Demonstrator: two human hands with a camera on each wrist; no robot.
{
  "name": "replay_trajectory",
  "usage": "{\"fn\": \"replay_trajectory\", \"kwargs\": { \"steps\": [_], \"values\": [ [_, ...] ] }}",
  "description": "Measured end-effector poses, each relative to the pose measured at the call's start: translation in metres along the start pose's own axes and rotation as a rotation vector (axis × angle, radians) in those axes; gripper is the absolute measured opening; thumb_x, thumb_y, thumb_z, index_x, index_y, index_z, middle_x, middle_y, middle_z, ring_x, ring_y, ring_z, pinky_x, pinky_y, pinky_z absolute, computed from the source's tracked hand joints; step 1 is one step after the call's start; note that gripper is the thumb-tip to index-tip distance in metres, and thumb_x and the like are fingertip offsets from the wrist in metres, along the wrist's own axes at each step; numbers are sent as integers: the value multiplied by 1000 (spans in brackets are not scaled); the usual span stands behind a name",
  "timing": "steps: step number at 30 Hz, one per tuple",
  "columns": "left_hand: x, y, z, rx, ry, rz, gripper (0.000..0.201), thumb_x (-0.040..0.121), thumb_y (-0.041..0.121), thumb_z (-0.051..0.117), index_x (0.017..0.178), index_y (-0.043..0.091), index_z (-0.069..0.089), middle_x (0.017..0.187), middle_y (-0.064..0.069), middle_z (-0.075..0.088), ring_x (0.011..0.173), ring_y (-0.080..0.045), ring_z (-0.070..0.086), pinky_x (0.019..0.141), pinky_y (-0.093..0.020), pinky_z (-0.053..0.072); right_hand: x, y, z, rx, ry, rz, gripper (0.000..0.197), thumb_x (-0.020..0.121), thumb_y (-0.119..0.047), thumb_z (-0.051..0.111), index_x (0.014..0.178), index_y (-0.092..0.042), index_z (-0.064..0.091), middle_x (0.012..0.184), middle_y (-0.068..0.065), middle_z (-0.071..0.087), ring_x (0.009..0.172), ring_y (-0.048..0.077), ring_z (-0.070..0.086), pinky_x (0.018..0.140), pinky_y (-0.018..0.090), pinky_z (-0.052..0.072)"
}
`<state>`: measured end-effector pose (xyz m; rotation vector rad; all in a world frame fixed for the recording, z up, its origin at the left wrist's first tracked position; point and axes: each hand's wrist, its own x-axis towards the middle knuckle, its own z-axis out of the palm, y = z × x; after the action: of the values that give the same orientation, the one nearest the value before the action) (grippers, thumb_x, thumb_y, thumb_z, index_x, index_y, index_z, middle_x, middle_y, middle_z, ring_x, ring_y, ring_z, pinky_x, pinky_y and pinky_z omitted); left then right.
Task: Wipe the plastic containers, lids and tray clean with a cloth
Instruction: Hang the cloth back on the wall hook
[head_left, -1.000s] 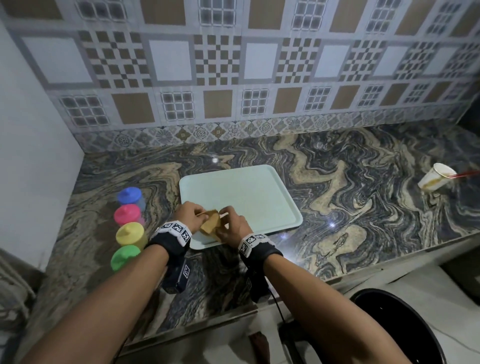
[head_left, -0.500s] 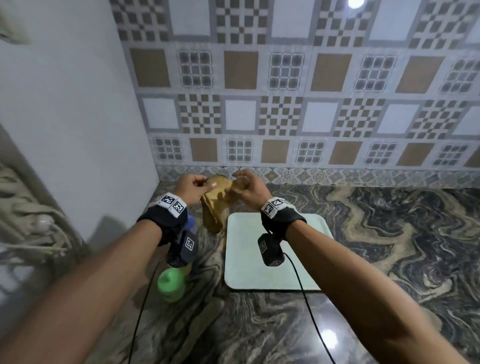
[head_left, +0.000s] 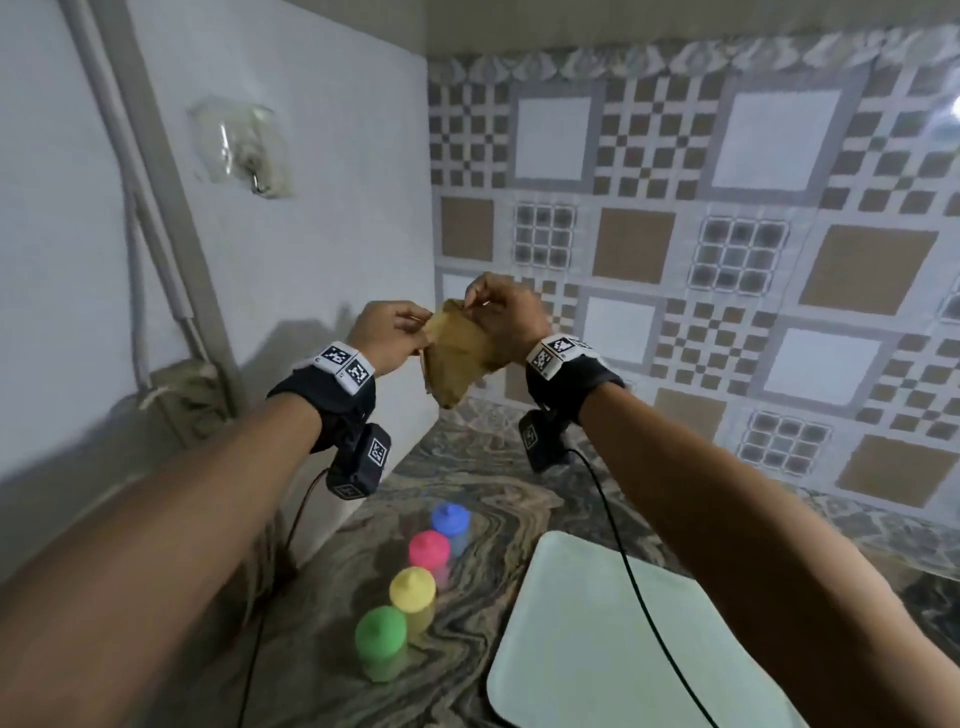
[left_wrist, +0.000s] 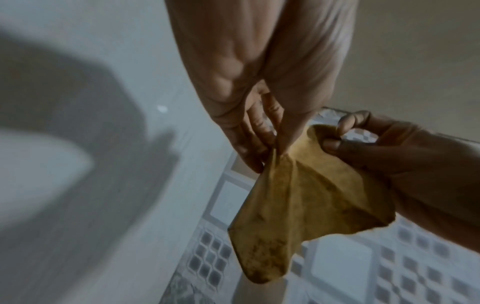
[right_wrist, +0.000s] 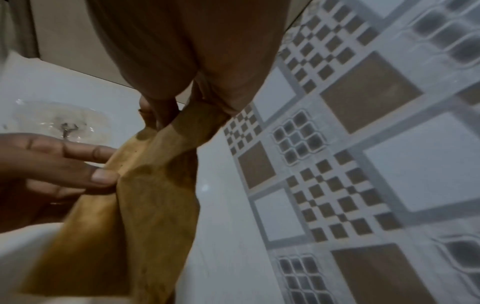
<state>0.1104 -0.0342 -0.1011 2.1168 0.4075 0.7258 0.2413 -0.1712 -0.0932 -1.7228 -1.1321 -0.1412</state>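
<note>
Both hands hold a stained tan cloth (head_left: 457, 353) up in the air before the wall corner. My left hand (head_left: 395, 332) pinches its left edge, and my right hand (head_left: 498, 312) pinches its top right edge. The cloth (left_wrist: 306, 205) hangs folded below the fingers, and the right wrist view shows the cloth (right_wrist: 145, 205) draping downward. Below on the marble counter stand small containers in a row, with blue (head_left: 451, 519), pink (head_left: 429, 550), yellow (head_left: 412, 587) and green (head_left: 380, 635) lids. A pale green tray (head_left: 597, 665) lies to their right.
A white wall (head_left: 311, 208) with a clear stick-on hook (head_left: 244, 145) closes the left side. A patterned tile wall (head_left: 727, 260) stands behind. Grey pipes (head_left: 150, 208) run down the left wall. Wrist camera cables hang over the counter and tray.
Both hands have lifted the cloth from the tray's near edge up to about chest height by the wall corner. The head view has swung up and left.
</note>
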Motion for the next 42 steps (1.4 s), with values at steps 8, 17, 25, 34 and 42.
{"fn": "replay_trajectory", "kwargs": {
  "steps": [8,17,25,34,42],
  "values": [
    [25,34,-80,198,341,111,26,81,2,64,80,27,58,83,1,68,82,-16,68,77,-29,54,85,-35,33,59,40,-263,22,86,0,61,87,-15,78,94,-4,69,86,11,63,82,17,50],
    [8,31,-150,275,591,83,23,78,2,70,87,22,76,89,0,73,87,-13,69,86,-24,55,131,-76,85,305,-8,-329,21,83,-11,73,104,-11,75,102,-3,62,92,13,61,89,24,52],
    [18,37,-174,504,878,111,15,77,8,72,91,10,76,102,-6,71,94,-18,65,87,-19,48,149,-115,126,309,100,-360,33,75,-11,77,108,-11,74,108,6,62,95,21,63,92,32,52],
    [14,13,-146,874,661,59,24,85,8,54,96,7,76,85,-17,69,79,-32,63,67,-36,49,135,-104,142,265,-22,-233,13,94,-24,54,91,-23,67,115,-4,56,113,14,53,94,26,44],
    [18,-6,-132,629,669,70,27,83,-3,57,103,3,73,89,-23,70,83,-37,65,77,-45,54,113,-99,163,194,0,-279,34,97,-41,52,105,-12,67,90,4,68,82,18,62,77,31,54]
  ]
}}
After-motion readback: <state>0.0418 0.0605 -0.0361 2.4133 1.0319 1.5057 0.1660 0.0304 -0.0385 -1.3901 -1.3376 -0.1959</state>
